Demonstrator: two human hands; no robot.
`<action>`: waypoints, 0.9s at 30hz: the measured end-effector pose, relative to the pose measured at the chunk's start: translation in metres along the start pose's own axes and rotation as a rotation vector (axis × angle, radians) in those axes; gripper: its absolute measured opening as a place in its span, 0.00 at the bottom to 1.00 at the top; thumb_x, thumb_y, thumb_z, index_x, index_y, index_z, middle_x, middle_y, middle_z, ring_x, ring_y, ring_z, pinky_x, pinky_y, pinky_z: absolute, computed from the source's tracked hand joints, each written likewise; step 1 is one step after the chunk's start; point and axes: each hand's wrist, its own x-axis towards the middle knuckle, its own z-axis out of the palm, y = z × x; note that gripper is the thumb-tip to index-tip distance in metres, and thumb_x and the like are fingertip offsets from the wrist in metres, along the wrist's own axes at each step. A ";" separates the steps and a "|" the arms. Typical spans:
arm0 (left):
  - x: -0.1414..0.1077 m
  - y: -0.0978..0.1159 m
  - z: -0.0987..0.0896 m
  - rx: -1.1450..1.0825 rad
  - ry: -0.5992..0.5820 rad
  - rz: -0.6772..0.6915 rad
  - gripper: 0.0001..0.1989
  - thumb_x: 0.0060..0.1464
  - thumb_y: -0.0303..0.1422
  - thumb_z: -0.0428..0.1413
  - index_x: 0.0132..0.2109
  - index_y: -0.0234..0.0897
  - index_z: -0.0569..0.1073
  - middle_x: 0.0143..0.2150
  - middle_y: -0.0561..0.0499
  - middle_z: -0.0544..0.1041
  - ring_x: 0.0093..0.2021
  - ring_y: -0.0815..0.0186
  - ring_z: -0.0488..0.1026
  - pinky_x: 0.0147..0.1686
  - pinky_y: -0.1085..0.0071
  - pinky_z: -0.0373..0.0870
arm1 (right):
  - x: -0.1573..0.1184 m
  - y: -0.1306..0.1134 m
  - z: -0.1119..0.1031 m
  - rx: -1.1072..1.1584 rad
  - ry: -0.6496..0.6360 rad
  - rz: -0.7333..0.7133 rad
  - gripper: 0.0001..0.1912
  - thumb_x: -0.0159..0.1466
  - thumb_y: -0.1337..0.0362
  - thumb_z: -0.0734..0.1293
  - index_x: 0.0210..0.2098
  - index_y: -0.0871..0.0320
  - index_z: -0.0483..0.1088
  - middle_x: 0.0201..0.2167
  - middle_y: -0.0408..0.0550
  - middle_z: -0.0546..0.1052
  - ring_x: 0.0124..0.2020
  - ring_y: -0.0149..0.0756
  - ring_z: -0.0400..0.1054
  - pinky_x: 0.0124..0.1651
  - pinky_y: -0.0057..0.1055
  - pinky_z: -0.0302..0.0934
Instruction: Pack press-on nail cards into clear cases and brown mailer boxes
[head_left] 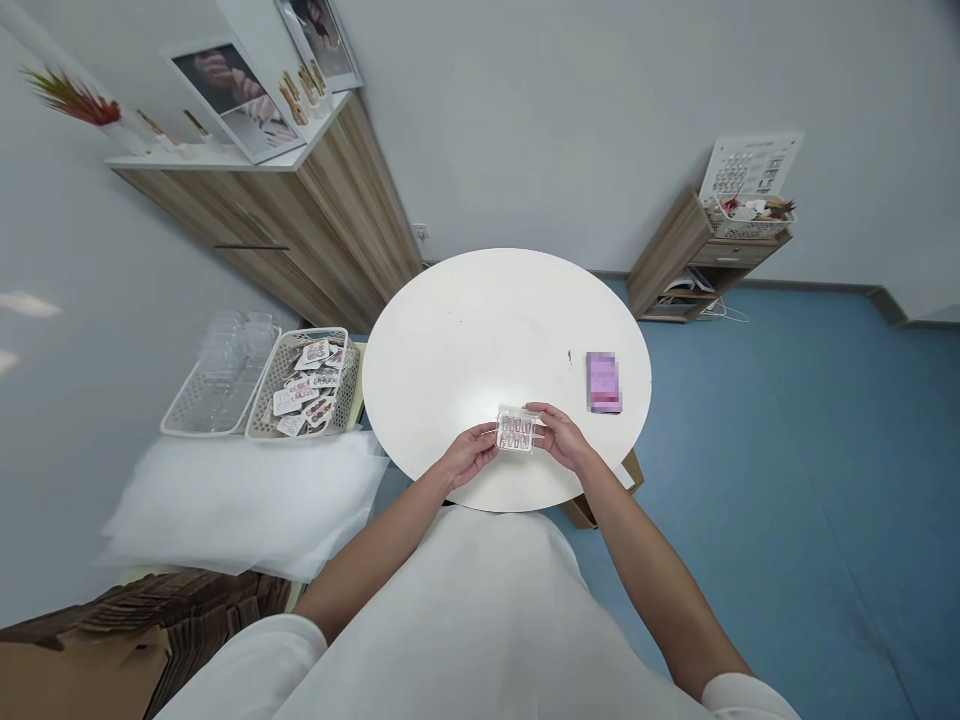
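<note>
A small clear pack of press-on nails point(516, 430) is held above the near part of the round white table point(465, 330). My left hand point(472, 456) grips its left edge between thumb and fingers. At the opposite edge, my right hand point(559, 436) is closed on the pack, its index finger along the upper corner. Rows of pinkish nail shapes show through the clear plastic. To the right on the table lies a purple item point(603, 382), blurred into blocks, so its kind cannot be made out.
Left of the table, a white basket point(346, 395) holds several nail cards, beside another basket point(176, 415) of clear plastic containers. White sheets point(247, 500) and folded cardboard point(90, 660) lie nearer. A wooden cabinet point(330, 220) and small shelf point(667, 250) stand behind; a cardboard box point(581, 512) sits below.
</note>
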 end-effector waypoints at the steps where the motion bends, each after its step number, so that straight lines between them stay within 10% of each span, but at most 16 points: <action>1: -0.001 0.000 0.001 0.002 0.001 0.012 0.14 0.46 0.30 0.59 0.42 0.35 0.72 0.41 0.46 0.74 0.39 0.68 0.71 0.45 0.69 0.67 | -0.001 -0.001 0.002 -0.001 -0.005 0.003 0.16 0.56 0.53 0.62 0.40 0.54 0.68 0.45 0.50 0.71 0.40 0.37 0.68 0.38 0.38 0.65; 15: -0.003 0.007 0.001 0.426 0.088 0.053 0.18 0.41 0.42 0.60 0.38 0.35 0.73 0.37 0.47 0.74 0.36 0.67 0.70 0.37 0.69 0.62 | 0.001 0.013 0.006 -0.086 0.092 -0.071 0.25 0.49 0.63 0.68 0.47 0.50 0.62 0.51 0.48 0.65 0.43 0.34 0.66 0.40 0.32 0.64; 27: 0.008 -0.006 -0.002 0.527 0.203 0.153 0.17 0.40 0.41 0.60 0.36 0.34 0.73 0.28 0.50 0.73 0.29 0.68 0.67 0.32 0.69 0.63 | -0.002 0.043 0.002 -0.183 0.291 -0.009 0.20 0.47 0.61 0.70 0.38 0.57 0.63 0.23 0.40 0.71 0.26 0.31 0.68 0.38 0.36 0.64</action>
